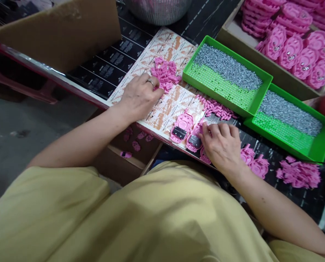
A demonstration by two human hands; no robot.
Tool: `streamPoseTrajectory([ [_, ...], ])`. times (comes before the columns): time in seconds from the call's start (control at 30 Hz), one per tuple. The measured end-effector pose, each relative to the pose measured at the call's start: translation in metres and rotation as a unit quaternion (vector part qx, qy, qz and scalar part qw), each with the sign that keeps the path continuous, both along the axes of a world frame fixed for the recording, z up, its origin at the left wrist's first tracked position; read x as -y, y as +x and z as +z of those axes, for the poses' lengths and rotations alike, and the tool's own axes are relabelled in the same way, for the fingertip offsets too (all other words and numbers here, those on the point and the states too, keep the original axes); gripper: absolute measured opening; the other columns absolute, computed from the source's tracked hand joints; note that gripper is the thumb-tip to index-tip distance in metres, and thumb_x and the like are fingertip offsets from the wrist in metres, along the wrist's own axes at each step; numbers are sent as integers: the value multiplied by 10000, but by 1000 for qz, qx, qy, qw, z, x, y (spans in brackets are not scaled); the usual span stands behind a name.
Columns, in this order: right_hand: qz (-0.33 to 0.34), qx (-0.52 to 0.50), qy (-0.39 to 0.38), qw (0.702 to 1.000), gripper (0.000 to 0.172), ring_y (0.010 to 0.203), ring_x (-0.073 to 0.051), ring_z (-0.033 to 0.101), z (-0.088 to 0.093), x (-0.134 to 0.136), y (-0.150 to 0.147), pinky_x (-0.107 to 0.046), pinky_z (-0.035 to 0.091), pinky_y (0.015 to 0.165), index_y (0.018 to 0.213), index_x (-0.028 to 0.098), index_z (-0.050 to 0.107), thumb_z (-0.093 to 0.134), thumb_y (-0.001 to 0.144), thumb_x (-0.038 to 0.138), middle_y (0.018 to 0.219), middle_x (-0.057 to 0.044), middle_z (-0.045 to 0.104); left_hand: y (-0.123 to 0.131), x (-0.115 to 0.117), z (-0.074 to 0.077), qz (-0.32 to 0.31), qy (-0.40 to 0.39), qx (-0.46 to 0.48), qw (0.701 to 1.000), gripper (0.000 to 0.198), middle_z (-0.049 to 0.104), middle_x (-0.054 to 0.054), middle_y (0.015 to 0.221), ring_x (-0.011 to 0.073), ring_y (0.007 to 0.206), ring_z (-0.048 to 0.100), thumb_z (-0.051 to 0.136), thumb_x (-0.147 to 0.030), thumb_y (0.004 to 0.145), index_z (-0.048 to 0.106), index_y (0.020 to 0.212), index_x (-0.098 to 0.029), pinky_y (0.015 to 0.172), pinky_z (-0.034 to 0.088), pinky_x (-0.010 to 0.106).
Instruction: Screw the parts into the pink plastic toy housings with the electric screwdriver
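Note:
My left hand [142, 95], with a ring on one finger, is at the near left edge of a pile of small pink plastic parts [166, 74]. Its fingers are curled together, and whatever they hold is hidden. Over a row of pink plastic casings, my right hand [222, 145] has thumb and fingers pinched at the upper part of a casing with a black block [194, 142]; what is between the fingertips cannot be made out. Left of that lies another pink casing with a black block [181, 127]. More pink casings [259, 166] lie partly behind my right wrist.
Two green perforated trays [253, 112] of small metal screws stand beyond my right hand. Small pink cylindrical pieces [219, 110] lie before them. A carton [225, 36] of pink casings is at the back right, a pink heap [298, 173] at right, a cardboard box [55, 34] at left.

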State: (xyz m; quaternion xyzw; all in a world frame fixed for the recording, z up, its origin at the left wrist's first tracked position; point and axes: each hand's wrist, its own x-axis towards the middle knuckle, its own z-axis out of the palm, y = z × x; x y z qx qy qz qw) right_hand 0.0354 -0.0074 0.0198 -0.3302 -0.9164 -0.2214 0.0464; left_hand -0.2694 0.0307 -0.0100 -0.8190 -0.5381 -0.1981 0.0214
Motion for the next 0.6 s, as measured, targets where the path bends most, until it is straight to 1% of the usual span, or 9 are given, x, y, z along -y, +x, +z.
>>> streamPoseTrajectory([
  [0.1, -8, -25, -14, 1000, 256, 859, -234, 443, -2, -2, 1, -359, 299, 764, 1054, 124, 682, 563, 924, 311, 838, -58, 653, 5, 2, 4, 13, -10, -62, 998, 244, 663, 98, 1046, 237, 1015, 560, 481, -290, 958, 654, 872, -142, 841, 491, 403],
  [0.13, -10, -36, -18, 999, 239, 856, -232, 442, -2, -3, 1, -358, 296, 758, 1034, 137, 688, 558, 926, 307, 828, -54, 652, 9, 4, 7, 21, -12, -57, 998, 237, 672, 90, 1038, 236, 1004, 574, 490, -297, 953, 664, 883, -152, 822, 490, 395],
  [0.2, -8, -54, -19, 998, 209, 850, -228, 443, -2, -6, 0, -356, 292, 750, 994, 162, 698, 561, 924, 303, 813, -47, 653, 18, 9, 12, 25, -24, -9, 999, 228, 693, 71, 1019, 225, 963, 609, 506, -312, 944, 686, 928, -172, 803, 488, 383],
  [0.23, -8, -61, -17, 998, 197, 849, -228, 443, -2, -7, 0, -357, 291, 747, 974, 173, 702, 567, 922, 306, 809, -45, 655, 23, 12, 15, 17, -37, 25, 999, 224, 703, 61, 1008, 214, 937, 626, 517, -315, 937, 694, 948, -178, 801, 491, 374],
  [0.33, -7, -73, -11, 997, 176, 845, -227, 451, -2, -9, -1, -360, 294, 752, 926, 193, 708, 579, 915, 312, 798, -41, 660, 41, 16, 19, -46, -108, 131, 984, 207, 727, 35, 941, 178, 867, 664, 566, -306, 898, 718, 940, -172, 804, 497, 327],
  [0.4, -6, -79, -11, 997, 169, 828, -224, 457, -1, -11, 0, -362, 301, 756, 901, 203, 708, 587, 911, 320, 785, -35, 664, 50, 17, 19, -76, -164, 174, 968, 194, 737, 20, 878, 158, 819, 675, 597, -302, 871, 733, 919, -172, 794, 496, 297],
  [0.47, 2, -95, -8, 995, 146, 791, -215, 464, 1, -12, 3, -360, 310, 745, 878, 213, 702, 604, 903, 318, 761, -24, 665, 56, 17, 20, -68, -209, 204, 954, 190, 741, 13, 836, 143, 777, 675, 623, -304, 849, 746, 916, -175, 773, 494, 274],
  [0.53, 15, -128, -5, 992, 101, 748, -200, 477, 4, -13, 5, -354, 323, 727, 879, 221, 692, 623, 892, 294, 745, -8, 665, 60, 17, 21, -45, -246, 240, 938, 202, 741, 13, 799, 135, 736, 667, 650, -316, 829, 754, 922, -169, 738, 493, 256],
  [0.6, 32, -175, -24, 984, 87, 748, -185, 518, 6, -14, 4, -340, 348, 718, 936, 218, 680, 630, 890, 272, 790, -5, 682, 64, 17, 23, -39, -276, 284, 917, 218, 737, 18, 774, 133, 712, 659, 667, -322, 815, 755, 919, -152, 711, 496, 247],
])
